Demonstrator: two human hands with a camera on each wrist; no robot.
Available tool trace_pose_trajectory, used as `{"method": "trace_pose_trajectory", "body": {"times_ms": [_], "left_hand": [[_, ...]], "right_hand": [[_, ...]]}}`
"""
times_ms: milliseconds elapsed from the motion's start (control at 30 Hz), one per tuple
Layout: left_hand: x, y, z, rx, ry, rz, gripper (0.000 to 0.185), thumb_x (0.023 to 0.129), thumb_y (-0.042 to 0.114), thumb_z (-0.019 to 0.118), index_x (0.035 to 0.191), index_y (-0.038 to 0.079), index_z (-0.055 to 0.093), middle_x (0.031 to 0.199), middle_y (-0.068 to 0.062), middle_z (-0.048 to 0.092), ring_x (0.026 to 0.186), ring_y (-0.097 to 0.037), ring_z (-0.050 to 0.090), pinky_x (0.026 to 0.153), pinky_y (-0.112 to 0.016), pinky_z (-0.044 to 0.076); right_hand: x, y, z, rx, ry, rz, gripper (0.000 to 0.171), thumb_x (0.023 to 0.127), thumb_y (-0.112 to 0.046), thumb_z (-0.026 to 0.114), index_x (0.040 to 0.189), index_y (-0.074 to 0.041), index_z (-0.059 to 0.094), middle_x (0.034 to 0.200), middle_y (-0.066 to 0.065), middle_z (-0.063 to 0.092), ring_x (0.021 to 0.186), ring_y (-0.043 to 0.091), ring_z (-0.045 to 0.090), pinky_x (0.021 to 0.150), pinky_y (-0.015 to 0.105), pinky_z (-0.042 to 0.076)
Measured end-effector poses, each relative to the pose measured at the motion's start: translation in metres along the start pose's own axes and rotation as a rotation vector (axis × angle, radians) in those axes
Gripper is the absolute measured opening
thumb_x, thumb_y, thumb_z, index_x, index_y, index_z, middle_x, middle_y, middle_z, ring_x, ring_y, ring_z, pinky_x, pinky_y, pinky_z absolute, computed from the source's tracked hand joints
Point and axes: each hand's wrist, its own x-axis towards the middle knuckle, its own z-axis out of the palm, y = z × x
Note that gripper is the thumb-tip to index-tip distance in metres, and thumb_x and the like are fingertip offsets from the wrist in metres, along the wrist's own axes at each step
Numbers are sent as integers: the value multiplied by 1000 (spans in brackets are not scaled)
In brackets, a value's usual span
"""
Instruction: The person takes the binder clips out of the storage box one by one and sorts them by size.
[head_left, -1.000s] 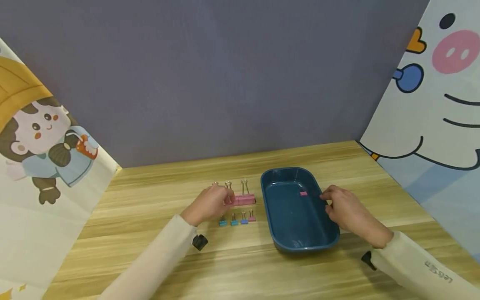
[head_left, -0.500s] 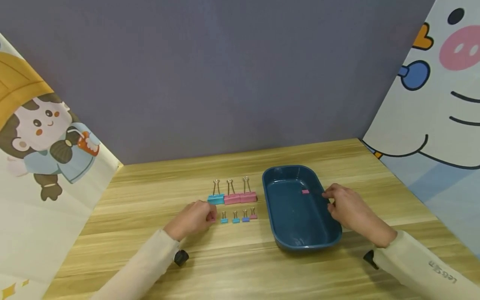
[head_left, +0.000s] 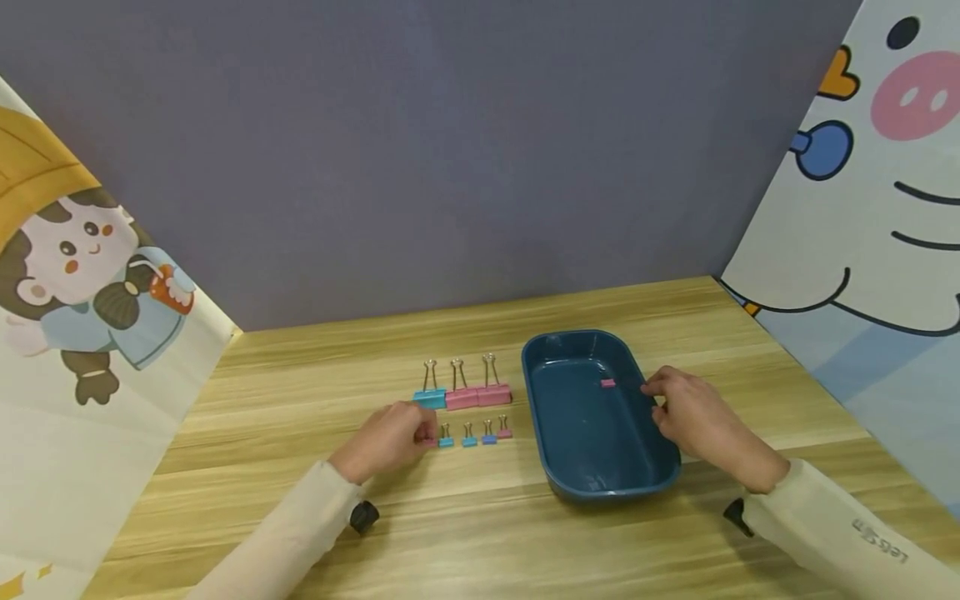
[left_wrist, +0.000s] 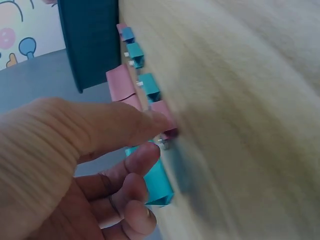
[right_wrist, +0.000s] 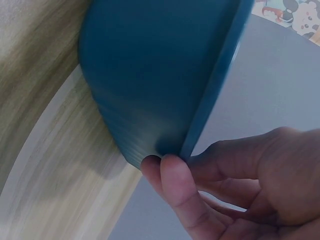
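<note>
Our left fingertips point(left_wrist: 150, 150) pinch a small pink binder clip point(left_wrist: 166, 122) against the thumb, at the left end of a row of small clips on the wooden table point(head_left: 480, 517). The left hand point(head_left: 386, 440) curls low over the wood there, and in the head view its fingers hide most of that clip. Next in the row come a small teal clip point(head_left: 446, 439), another teal one point(head_left: 469, 438), a small blue clip point(head_left: 488, 437) and a small pink one point(head_left: 504, 432). Just behind them stand three large clips side by side, one teal point(head_left: 430, 398) and two pink point(head_left: 478, 395), handles up.

Our right fingers point(right_wrist: 175, 185) curl around the right rim of the dark blue tray point(head_left: 577, 467), thumb on the edge; the right hand point(head_left: 693, 421) grips it. Inside the tray a single small pink clip point(head_left: 607, 383) lies near the right wall. Cartoon panels stand at both sides.
</note>
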Motion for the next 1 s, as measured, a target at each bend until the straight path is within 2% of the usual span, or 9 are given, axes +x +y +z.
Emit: {"method": "trace_pose_trajectory", "body": {"times_ms": [233, 467, 600, 733, 1000], "left_hand": [[10, 15, -16, 64, 91, 53, 15, 75, 7, 77, 84, 12, 65, 79, 3, 59, 70, -11, 55, 59, -27, 46], [21, 34, -29, 75, 84, 61, 13, 80, 11, 74, 86, 16, 63, 80, 9, 54, 71, -7, 53, 61, -26, 46], [25, 40, -32, 44, 96, 81, 14, 79, 7, 73, 89, 13, 65, 82, 5, 58, 75, -12, 56, 65, -28, 47], [32, 49, -34, 33, 114, 95, 12, 81, 9, 72, 90, 13, 66, 85, 2, 61, 74, -11, 56, 65, -27, 47], [56, 74, -41, 33, 172, 103, 11, 84, 13, 70, 94, 14, 66, 86, 2, 60, 71, -10, 52, 59, -25, 44]], "right_hand": [[0, 1, -1, -11, 8, -3, 24, 76, 7, 66, 99, 12, 66, 100, 18, 58, 73, 22, 62, 61, 37, 50], [-1, -1, 0, 2, -5, 13, 24, 77, 7, 66, 101, 12, 66, 103, 19, 58, 75, 24, 63, 61, 36, 50], [-2, -2, 0, 2, -3, 11, 24, 77, 7, 65, 101, 11, 66, 103, 19, 58, 75, 24, 63, 62, 37, 50], [-2, -1, 0, 2, 3, 2, 24, 77, 7, 66, 100, 11, 66, 102, 19, 59, 74, 23, 63, 62, 37, 50], [-2, -1, 1, 4, 2, 6, 23, 77, 7, 66, 99, 11, 66, 102, 18, 59, 76, 24, 63, 62, 36, 50]]}}
